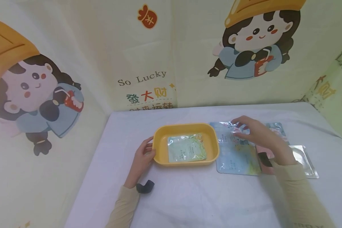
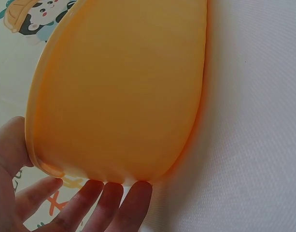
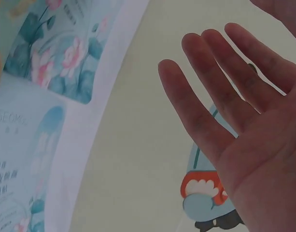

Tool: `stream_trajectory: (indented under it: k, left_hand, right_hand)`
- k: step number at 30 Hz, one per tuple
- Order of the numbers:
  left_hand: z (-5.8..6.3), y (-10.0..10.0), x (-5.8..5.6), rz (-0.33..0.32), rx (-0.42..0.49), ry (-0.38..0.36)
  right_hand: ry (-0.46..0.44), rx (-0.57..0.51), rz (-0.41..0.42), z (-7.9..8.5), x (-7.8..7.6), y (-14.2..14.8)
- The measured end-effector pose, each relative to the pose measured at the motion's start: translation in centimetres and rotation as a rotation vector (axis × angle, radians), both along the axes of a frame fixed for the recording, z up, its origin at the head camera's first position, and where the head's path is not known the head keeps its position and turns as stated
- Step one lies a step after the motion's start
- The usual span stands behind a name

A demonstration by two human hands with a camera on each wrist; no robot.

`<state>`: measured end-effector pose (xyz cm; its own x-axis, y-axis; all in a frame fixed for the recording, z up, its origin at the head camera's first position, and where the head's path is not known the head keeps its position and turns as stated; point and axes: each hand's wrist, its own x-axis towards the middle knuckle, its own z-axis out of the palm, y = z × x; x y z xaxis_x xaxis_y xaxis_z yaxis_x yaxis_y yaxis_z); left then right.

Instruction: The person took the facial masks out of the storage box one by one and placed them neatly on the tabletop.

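A yellow plastic tray point(image 1: 185, 163) stands on the white-covered table, and a pale green flat packet point(image 1: 186, 148) lies inside it. At the tray's left end my left hand point(image 1: 143, 156) holds it; in the left wrist view the thumb is at the rim and the fingertips press the outer wall. My right hand point(image 1: 252, 131) hovers over the flat blue packets point(image 1: 226, 158) to the right of the tray, its fingers spread and nothing between them. The right wrist view shows blue packets with pink flowers point(image 3: 73, 60) beyond the fingertips.
Under the right forearm a pink packet point(image 1: 266, 169) shows in part. Farther right lies a silver packet point(image 1: 305, 161), and another flowered blue packet point(image 1: 277, 128) is behind the right wrist. A printed cloth point(image 1: 193, 85) with cartoon figures hangs behind the table.
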<state>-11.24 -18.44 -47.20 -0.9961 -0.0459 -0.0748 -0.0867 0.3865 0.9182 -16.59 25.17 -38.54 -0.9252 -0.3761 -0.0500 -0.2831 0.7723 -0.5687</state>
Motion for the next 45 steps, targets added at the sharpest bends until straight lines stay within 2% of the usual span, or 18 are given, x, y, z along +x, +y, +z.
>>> stream_trajectory:
  k: [12,28,34,40,45]
  left_hand:
    - [-0.1,-0.1,-0.1,-0.007,0.009,0.003]
    - [-0.1,0.0,-0.2,-0.002,0.0,0.005]
    - [0.0,0.0,-0.2,-0.006,0.025,0.002]
    - [0.1,0.1,-0.2,-0.002,0.026,-0.005]
    - [0.1,0.2,-0.2,0.007,0.012,-0.013]
  right_hand:
    - [-0.027,0.003,0.048,0.0,0.1,-3.2]
    - [0.054,0.018,0.168,-0.8,-0.3,-7.0]
    - [0.042,0.023,0.19,-1.1,-0.5,-8.3]
    - [0.07,0.002,0.228,-1.8,-0.7,-9.3]
    - [0.02,-0.024,0.238,-2.0,-0.5,-10.2]
